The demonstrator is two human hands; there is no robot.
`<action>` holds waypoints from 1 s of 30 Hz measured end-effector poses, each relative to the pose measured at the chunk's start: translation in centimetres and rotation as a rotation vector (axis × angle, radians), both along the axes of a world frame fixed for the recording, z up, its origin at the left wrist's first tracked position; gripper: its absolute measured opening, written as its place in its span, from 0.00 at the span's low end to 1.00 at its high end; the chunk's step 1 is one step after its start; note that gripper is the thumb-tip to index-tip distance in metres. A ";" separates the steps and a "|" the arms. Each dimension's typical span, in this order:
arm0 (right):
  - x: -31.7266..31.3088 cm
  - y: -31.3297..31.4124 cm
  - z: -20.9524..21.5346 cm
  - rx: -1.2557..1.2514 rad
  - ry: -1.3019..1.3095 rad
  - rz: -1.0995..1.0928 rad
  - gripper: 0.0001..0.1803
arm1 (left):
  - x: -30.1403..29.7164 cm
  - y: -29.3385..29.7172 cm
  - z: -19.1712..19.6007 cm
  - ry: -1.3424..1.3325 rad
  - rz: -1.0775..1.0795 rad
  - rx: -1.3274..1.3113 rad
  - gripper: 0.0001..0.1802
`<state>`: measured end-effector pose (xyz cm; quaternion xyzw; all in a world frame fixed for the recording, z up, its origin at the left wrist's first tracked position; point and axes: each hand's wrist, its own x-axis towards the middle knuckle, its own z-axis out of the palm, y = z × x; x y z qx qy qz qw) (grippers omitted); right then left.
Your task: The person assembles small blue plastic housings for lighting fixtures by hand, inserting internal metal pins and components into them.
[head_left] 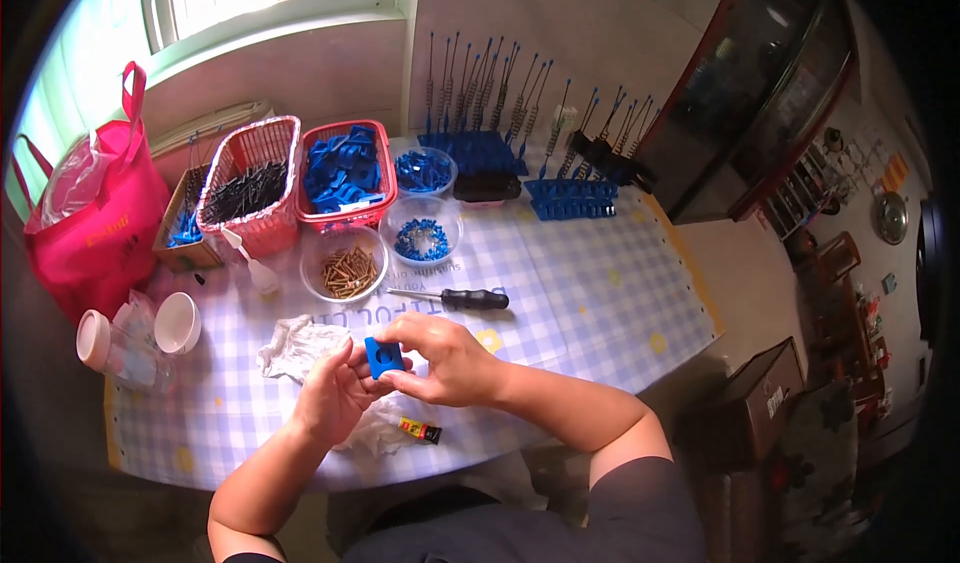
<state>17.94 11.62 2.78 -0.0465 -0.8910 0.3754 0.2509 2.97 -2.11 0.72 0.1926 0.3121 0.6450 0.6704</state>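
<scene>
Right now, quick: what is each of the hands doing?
Left hand: closed around the small blue plastic block, holding it from the left.
Right hand: fingers pinched on the same block from the right.

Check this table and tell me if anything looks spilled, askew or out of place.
Nothing looks spilled. The brass screws and small blue parts sit inside their bowls, and the baskets stand upright. Only a crumpled white cloth and a small tube lie loose near both hands, which hold a blue block.

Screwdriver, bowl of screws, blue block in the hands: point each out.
Screwdriver (pixel 474 299), head view, black handle.
Bowl of screws (pixel 312 263), head view, clear left rim.
Blue block (pixel 383 356), head view, front face beside its hole.
</scene>
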 end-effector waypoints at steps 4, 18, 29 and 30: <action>0.1 0.0 0.1 0.015 -0.002 -0.004 0.23 | 0.1 -0.1 0.0 -0.001 0.020 -0.016 0.31; 0.3 0.0 0.3 0.039 0.019 0.024 0.24 | 0.1 -0.1 -0.1 -0.019 0.002 -0.048 0.33; 0.1 0.1 0.3 0.092 0.050 -0.007 0.27 | -0.3 0.1 -0.5 -0.019 -0.027 -0.039 0.34; 0.2 0.2 0.3 0.093 0.054 0.003 0.27 | -0.3 0.1 -0.5 -0.015 -0.018 -0.037 0.34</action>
